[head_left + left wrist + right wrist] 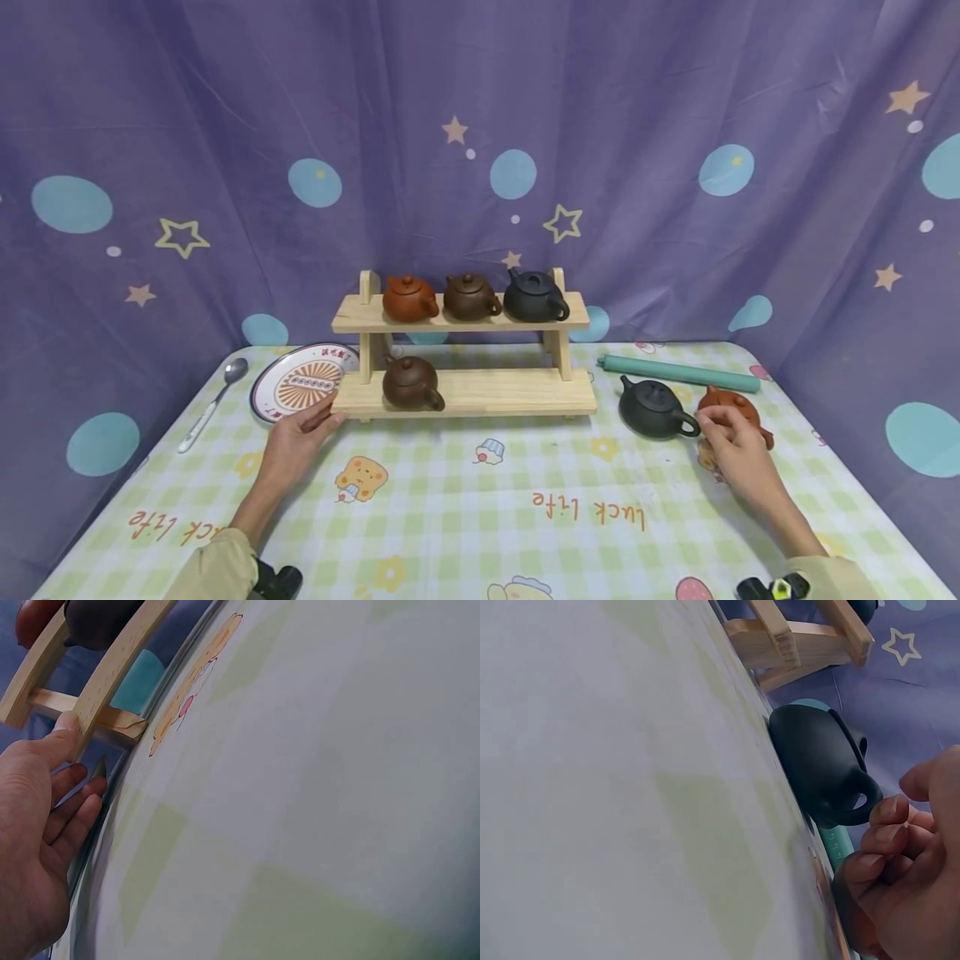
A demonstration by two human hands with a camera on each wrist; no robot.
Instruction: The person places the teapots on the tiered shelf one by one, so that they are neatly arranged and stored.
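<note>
The round matte-black teapot (651, 410) stands on the green-checked worktop (450, 500), beside the 2-tier pale wooden shelf (510, 390). Whether the right hand (738, 454), fingers curled, pinches its handle, I cannot tell; best keep it level. The left hand (292, 442) pinches the shelf's end, steadying it.

Curled fingers (889, 834) are at a black teapot's (810, 750) handle (875, 792), a wooden shelf (817, 645) nearby.

"What's the rack (517, 390) made of?"

"Pale wood — bare, matt, faintly grained."

"And right of it?"

"A black teapot (651, 410), smooth and matt, like unglazed clay."

"Left of it?"

"A smooth-looking plate (267, 382), then a spoon (236, 371) — shiny metal bowl."

"Behind it?"

"A curtain (420, 75) of softly creased cloth."
</note>
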